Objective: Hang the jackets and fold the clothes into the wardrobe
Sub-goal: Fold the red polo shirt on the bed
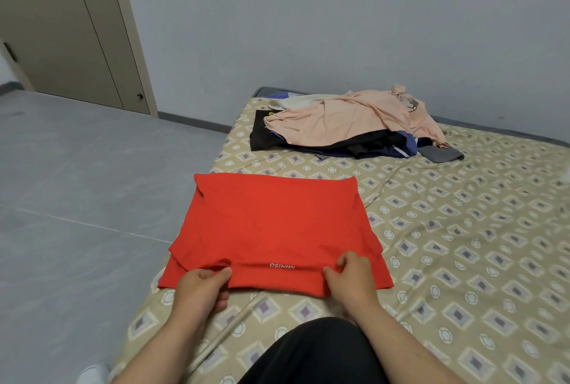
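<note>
Red shirt (271, 226), near edge in both hands

From where I stand, the person wears a plain black fabric garment (311, 352), smooth and dark, rounding into view at the bottom between the two arms. Both forearms are bare right down to the lower edge, as are the left hand (200, 288) and the right hand (351, 275). A pale, blurred rounded shape (92, 374) low at the left could be footwear; it is too unclear to say.
</note>
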Demonstrator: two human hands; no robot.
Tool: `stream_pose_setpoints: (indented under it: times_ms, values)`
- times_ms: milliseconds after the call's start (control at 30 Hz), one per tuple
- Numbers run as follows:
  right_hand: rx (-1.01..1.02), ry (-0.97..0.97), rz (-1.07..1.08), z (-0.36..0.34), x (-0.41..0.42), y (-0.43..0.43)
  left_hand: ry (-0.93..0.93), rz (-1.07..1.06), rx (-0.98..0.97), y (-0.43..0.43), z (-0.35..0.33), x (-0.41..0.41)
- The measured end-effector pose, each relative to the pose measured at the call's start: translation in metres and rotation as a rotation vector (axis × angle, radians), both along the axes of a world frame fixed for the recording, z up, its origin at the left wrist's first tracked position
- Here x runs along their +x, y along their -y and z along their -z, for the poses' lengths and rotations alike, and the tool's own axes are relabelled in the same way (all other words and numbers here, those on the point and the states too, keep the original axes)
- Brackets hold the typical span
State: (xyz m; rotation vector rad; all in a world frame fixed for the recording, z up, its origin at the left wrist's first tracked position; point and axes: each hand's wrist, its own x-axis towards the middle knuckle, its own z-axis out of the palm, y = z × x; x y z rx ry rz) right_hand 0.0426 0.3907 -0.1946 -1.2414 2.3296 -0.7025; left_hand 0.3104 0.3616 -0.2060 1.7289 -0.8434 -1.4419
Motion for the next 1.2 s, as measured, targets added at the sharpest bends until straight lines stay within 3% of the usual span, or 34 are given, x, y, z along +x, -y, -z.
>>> stream_pose_setpoints:
  times_ms: [133, 267, 367, 500, 600, 700, 767, 900, 1067, 1200]
  values:
    - [-0.146, 0.264, 0.450, -0.005, -0.028, -0.002, 0.129, -0.230, -0.048, 0.015, 0.000, 0.027]
    - [-0.078, 0.385, 0.379, -0.011, -0.058, 0.012, 0.130, -0.253, -0.016, 0.049, -0.004, 0.057]
    - [-0.041, 0.480, 0.330, -0.013, -0.080, 0.034, -0.034, -0.098, 0.005, 0.074, -0.009, 0.067]
    - [0.025, 0.668, 0.357, -0.013, -0.097, 0.065, -0.064, 0.064, 0.131, 0.114, -0.011, 0.079]
    - [0.161, 0.475, 0.315, -0.019, -0.103, 0.083, 0.146, 0.207, 0.300, 0.133, -0.018, 0.077]
    - [0.427, -0.089, 0.019, -0.024, -0.108, 0.098, 0.441, 0.468, 0.287, 0.151, -0.027, 0.068]
    - [0.418, -0.308, -0.125, -0.024, -0.108, 0.113, 0.467, 0.472, 0.209, 0.168, -0.028, 0.061]
    - [0.250, -0.070, -0.137, -0.020, -0.107, 0.147, 0.266, 0.390, 0.101, 0.198, -0.024, 0.042]
    - [0.147, -0.124, -0.102, -0.012, -0.110, 0.181, -0.038, 0.142, 0.065, 0.230, -0.018, 0.023]
    - [0.038, -0.209, -0.157, -0.009, -0.108, 0.197, -0.131, 0.061, 0.038, 0.249, -0.008, 0.021]
